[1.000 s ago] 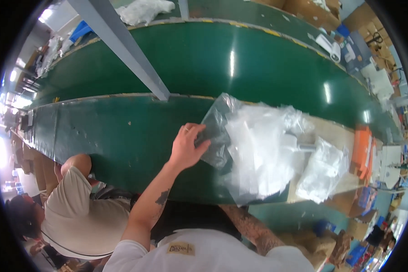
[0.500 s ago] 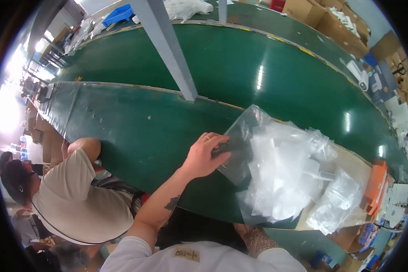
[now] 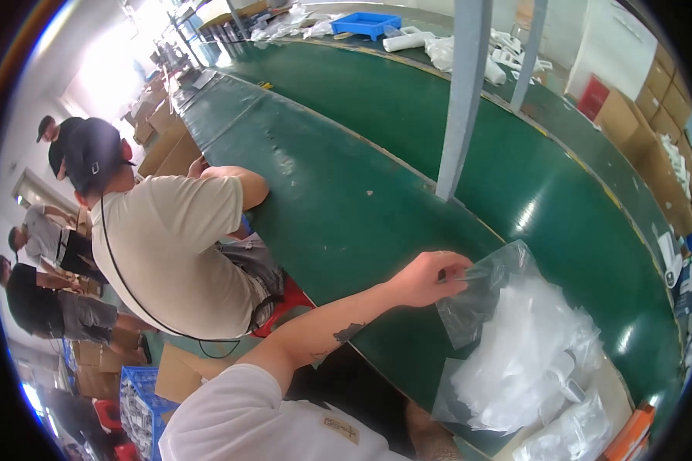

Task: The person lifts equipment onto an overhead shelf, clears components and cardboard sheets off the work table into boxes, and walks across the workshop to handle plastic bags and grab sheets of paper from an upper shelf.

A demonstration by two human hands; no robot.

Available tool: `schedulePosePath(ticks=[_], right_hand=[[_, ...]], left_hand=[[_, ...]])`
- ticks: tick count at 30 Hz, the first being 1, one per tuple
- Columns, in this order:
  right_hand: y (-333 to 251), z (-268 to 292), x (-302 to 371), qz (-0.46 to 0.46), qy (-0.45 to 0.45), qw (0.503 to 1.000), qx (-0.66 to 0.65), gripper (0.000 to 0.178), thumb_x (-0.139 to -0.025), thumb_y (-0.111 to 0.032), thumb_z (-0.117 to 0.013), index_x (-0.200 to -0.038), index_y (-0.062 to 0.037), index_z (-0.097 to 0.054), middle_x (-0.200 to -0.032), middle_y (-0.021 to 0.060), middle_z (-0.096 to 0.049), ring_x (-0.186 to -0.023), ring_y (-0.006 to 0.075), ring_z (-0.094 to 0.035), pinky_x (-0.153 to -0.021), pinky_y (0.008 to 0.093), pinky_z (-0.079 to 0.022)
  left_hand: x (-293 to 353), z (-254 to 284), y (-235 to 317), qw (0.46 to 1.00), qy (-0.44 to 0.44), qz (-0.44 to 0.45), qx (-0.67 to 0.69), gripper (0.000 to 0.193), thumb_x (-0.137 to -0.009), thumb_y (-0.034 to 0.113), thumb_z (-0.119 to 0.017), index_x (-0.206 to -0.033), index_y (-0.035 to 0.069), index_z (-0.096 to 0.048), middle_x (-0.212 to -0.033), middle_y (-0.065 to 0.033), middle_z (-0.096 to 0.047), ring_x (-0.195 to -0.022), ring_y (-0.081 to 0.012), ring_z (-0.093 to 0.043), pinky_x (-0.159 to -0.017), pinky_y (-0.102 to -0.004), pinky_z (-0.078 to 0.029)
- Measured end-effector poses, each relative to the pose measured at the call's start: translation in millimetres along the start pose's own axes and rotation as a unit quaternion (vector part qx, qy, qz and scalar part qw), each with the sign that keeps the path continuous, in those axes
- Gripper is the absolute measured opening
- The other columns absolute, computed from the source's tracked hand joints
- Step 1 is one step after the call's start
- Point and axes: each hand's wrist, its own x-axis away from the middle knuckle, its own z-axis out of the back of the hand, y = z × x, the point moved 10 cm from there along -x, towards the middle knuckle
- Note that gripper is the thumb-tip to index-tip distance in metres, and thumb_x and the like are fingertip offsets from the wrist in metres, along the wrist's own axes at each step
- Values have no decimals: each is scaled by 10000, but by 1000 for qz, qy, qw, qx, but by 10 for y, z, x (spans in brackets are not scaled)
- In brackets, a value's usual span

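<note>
My left hand [image 3: 429, 278] reaches out over the green belt table [image 3: 346, 192] and pinches the top corner of a large clear plastic bag [image 3: 515, 346]. The bag lies on the table's near edge, full of white plastic parts, and its gripped corner is lifted and folded back. A smaller clear bag [image 3: 573, 438] of similar parts lies just right of it. Only a bit of my right forearm [image 3: 427, 438] shows at the lower edge; the hand itself is hidden.
A person in a beige shirt [image 3: 169, 238] sits on a red stool [image 3: 286, 301] at the table to my left, with other people behind. A grey post [image 3: 465, 92] stands on the table. Blue tray [image 3: 369, 23] far off, cardboard boxes [image 3: 653, 92] at right, blue crate [image 3: 138, 407] on the floor.
The view has swung left, so the seated person fills more of it. My left hand has stayed on the bag and now pinches its raised corner.
</note>
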Motion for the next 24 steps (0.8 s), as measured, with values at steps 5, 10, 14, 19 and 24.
schedulePosePath(ticks=[5,10,14,19,24], right_hand=[[-156,65,97,20,-10,999,38,478,-896,-350,-565,-1291,-88,-500,-1275,103,-539,-1168,271,-512,-956,413,-426],[102,228,1079,-89,97,989,59,483,-898,-353,-564,-1293,-85,-498,-1284,105,-534,-1182,275,-505,-971,414,-420],[-118,-36,2171,-221,221,949,44,486,-899,-355,-563,-1296,-82,-496,-1292,107,-530,-1192,278,-500,-983,415,-416],[-503,-92,2708,-268,292,916,65,491,-901,-359,-562,-1298,-79,-493,-1301,109,-525,-1205,281,-494,-997,416,-410],[-2078,22,3056,-268,114,955,-65,472,-901,-353,-601,-1245,-33,-549,-1153,173,-606,-1036,333,-590,-904,385,-484]], left_hand=[[-12,21,137,997,16,-66,-19,351,-788,123,-714,-1112,32,-615,-901,-70,-639,-746,-166,-619,-649,-292,-495],[-94,-163,328,990,3,-114,-84,383,-752,145,-735,-1107,42,-632,-921,-97,-644,-771,-202,-623,-704,-323,-525],[10,-157,388,981,-8,-117,-156,410,-754,102,-735,-1145,66,-620,-942,-67,-638,-796,-165,-596,-701,-288,-500],[-143,-160,274,983,6,-117,-142,417,-743,55,-718,-1147,54,-615,-930,-50,-649,-785,-142,-585,-642,-253,-439],[50,-493,462,971,-36,-167,-165,438,-749,73,-724,-1169,55,-600,-976,-58,-641,-798,-148,-589,-655,-267,-446]])
